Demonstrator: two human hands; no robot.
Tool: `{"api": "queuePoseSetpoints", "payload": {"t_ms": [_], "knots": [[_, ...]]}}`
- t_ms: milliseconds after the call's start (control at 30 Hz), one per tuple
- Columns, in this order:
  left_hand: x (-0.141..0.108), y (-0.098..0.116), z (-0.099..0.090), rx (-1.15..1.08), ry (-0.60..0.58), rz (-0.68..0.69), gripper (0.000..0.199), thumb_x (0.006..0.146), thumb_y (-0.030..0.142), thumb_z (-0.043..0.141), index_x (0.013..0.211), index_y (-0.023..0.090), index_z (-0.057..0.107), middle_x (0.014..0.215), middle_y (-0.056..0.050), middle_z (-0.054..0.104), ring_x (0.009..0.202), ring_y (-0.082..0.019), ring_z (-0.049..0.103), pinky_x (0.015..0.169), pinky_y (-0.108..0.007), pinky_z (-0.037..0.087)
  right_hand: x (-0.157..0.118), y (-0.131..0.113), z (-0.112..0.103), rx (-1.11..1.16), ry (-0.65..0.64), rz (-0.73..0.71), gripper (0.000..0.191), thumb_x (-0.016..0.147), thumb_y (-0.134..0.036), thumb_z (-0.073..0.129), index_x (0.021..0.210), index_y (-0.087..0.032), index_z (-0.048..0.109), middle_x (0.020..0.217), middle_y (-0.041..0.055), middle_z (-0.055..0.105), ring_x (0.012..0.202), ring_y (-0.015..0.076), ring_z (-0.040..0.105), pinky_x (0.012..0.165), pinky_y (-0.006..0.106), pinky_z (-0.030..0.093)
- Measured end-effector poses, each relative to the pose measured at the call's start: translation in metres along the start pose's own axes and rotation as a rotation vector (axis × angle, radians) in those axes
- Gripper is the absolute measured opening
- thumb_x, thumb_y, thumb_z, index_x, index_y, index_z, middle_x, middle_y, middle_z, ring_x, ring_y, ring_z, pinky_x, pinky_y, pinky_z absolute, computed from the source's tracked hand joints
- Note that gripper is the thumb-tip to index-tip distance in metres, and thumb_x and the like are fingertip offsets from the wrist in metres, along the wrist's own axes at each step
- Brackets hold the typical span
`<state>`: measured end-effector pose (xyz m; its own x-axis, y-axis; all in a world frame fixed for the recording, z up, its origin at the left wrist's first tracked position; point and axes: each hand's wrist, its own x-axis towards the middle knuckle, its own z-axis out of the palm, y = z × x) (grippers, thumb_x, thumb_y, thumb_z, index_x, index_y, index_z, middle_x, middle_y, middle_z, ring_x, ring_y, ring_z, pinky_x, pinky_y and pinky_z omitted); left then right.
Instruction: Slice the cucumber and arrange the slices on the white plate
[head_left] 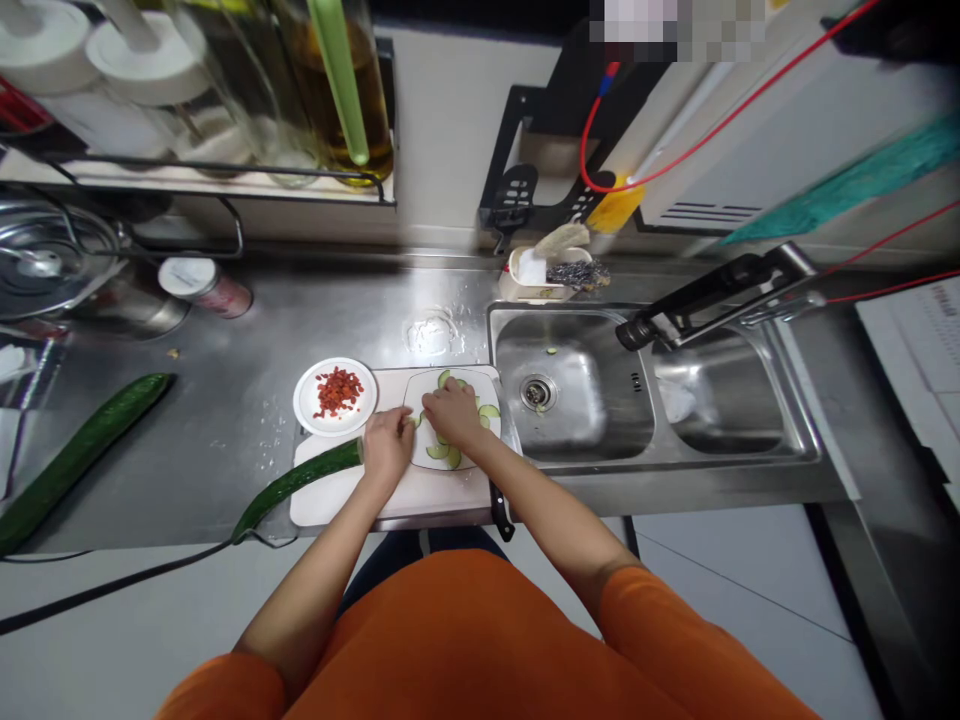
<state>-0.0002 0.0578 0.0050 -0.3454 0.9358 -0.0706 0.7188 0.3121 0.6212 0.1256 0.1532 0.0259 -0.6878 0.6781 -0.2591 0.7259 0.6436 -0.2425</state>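
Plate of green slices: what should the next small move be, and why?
Probably settle the slice by the left hand on the left side of the plate, since other slices lie spread along its top, right and bottom.

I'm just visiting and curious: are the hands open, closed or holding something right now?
Left hand: fingers bent at the squarish plate; grip can't be told.
Right hand: over cucumber slices on that plate; whether it holds one can't be told.
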Motion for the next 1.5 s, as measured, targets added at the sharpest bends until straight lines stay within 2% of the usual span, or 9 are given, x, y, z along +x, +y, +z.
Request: {"api": "queuePoseSetpoints", "payload": {"t_ms": [167, 367, 600, 733, 900, 1367, 1500], "knots": [[-0.003, -0.004, 0.0, 0.061, -0.002, 0.038, 0.022, 0.083, 0.025, 0.051, 0.097, 0.019, 0.066, 0.088, -0.008, 0.066, 0.089, -0.025, 0.054, 0.087, -0.037, 0.039, -0.004, -0.001, 0.007, -0.054, 0.05, -0.037, 0.022, 0.09, -0.016, 0.044, 0.095, -0.017, 0.065, 0.096, 0.0127, 0.064, 0.108, 0.0282, 0.04, 0.079, 0.039, 0.028], [-0.004, -0.003, 0.0, 0.064, -0.013, 0.021, 0.02, 0.084, 0.027, 0.05, 0.092, 0.019, 0.066, 0.088, -0.01, 0.065, 0.091, -0.025, 0.053, 0.087, -0.038, 0.038, -0.018, -0.007, 0.012, -0.029, 0.117, -0.053, 0.023, 0.093, -0.019, 0.043, 0.089, -0.019, 0.065, 0.096, 0.0104, 0.064, 0.105, 0.0263, 0.041, 0.076, 0.037, 0.027], [-0.004, -0.003, 0.001, 0.074, 0.002, 0.012, 0.021, 0.084, 0.03, 0.052, 0.095, 0.02, 0.066, 0.09, -0.011, 0.064, 0.092, -0.026, 0.052, 0.087, -0.039, 0.038, -0.043, -0.017, 0.02, -0.023, 0.12, -0.1, 0.027, 0.096, -0.021, 0.038, 0.112, -0.022, 0.06, 0.109, 0.0089, 0.061, 0.106, 0.0259, 0.041, 0.076, 0.036, 0.029], [-0.006, -0.001, -0.002, 0.089, 0.043, 0.067, 0.024, 0.085, 0.03, 0.052, 0.099, 0.02, 0.068, 0.098, -0.011, 0.063, 0.096, -0.026, 0.051, 0.088, -0.039, 0.038, -0.043, -0.017, 0.021, -0.036, 0.097, -0.097, 0.027, 0.096, -0.021, 0.037, 0.113, -0.02, 0.059, 0.111, 0.0097, 0.059, 0.108, 0.0272, 0.04, 0.077, 0.037, 0.029], [-0.009, -0.004, -0.003, 0.119, -0.013, 0.18, 0.024, 0.086, 0.03, 0.049, 0.088, 0.021, 0.071, 0.1, -0.011, 0.064, 0.096, -0.026, 0.051, 0.088, -0.04, 0.038, -0.043, -0.016, 0.02, -0.042, 0.092, -0.088, 0.027, 0.095, -0.02, 0.038, 0.111, -0.02, 0.059, 0.11, 0.0104, 0.06, 0.107, 0.0274, 0.04, 0.077, 0.037, 0.029], [-0.015, -0.003, -0.001, 0.07, -0.058, 0.176, 0.025, 0.086, 0.03, 0.05, 0.095, 0.024, 0.073, 0.101, -0.01, 0.068, 0.097, -0.028, 0.048, 0.087, -0.042, 0.036, -0.045, -0.013, 0.018, -0.05, 0.08, -0.093, 0.028, 0.095, -0.02, 0.037, 0.111, -0.019, 0.06, 0.11, 0.011, 0.06, 0.106, 0.0281, 0.042, 0.075, 0.038, 0.029], [-0.013, -0.006, -0.01, 0.07, -0.037, 0.177, 0.025, 0.086, 0.03, 0.05, 0.095, 0.023, 0.073, 0.104, -0.01, 0.067, 0.098, -0.027, 0.049, 0.089, -0.042, 0.036, -0.047, -0.015, 0.017, -0.028, 0.095, -0.07, 0.031, 0.096, -0.021, 0.036, 0.115, -0.02, 0.06, 0.111, 0.0107, 0.062, 0.106, 0.0283, 0.041, 0.076, 0.039, 0.029]]}}
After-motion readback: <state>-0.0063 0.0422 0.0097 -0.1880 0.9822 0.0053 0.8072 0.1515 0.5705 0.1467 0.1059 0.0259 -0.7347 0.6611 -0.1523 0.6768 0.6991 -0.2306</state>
